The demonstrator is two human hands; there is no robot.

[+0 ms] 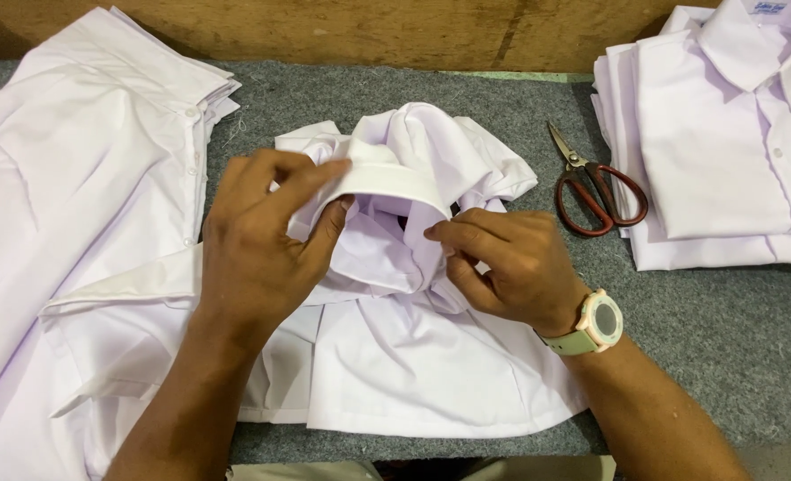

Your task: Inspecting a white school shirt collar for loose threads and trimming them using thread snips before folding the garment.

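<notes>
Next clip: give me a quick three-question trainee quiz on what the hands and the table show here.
1. True or false: the scissors lie between the crumpled white shirt and the folded shirt stack on the person's right.
2. Which hand pinches the shirt's collar band between thumb and fingers? A) left hand B) right hand C) neither
3. Fill in: the wristwatch sits on the ___ wrist.

Key:
1. True; the red-handled scissors rest on the grey felt mat, partly over the edge of that stack.
2. A; the right hand grips bunched cloth lower down.
3. right
</notes>
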